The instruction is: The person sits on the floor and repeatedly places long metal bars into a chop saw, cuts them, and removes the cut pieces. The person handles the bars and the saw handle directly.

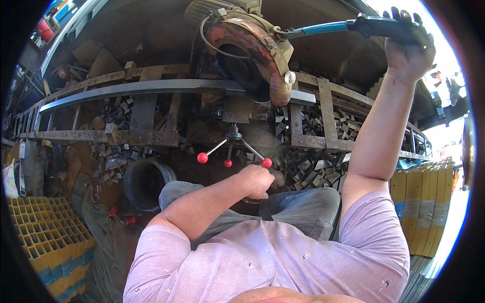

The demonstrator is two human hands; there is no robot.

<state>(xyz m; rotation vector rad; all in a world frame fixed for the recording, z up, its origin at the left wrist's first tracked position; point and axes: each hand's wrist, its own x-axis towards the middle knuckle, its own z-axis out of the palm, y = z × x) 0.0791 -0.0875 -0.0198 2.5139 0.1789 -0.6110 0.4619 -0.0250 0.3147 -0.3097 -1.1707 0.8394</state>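
Observation:
Up at the far right, my right hand (410,58) is closed around the black grip of a blue lever handle (323,29). That lever runs to a cut-off saw (275,55) with a worn red and tan guard. Under the saw a long square metal tube (146,90) lies across the bench. In front of it stands a clamp wheel (233,134) with spokes and red ball knobs (228,163). My left hand (256,181) is curled over my lap, just below the right-hand knob (267,162). Its fingertips are partly hidden, and anything inside it cannot be made out.
A rusty metal frame (156,137) supports the tube on both sides. Many short tube offcuts (323,171) are heaped beneath. A round grey bucket (146,184) stands left of my knee. Yellow stacked tubes are at the left (55,237) and right (424,202).

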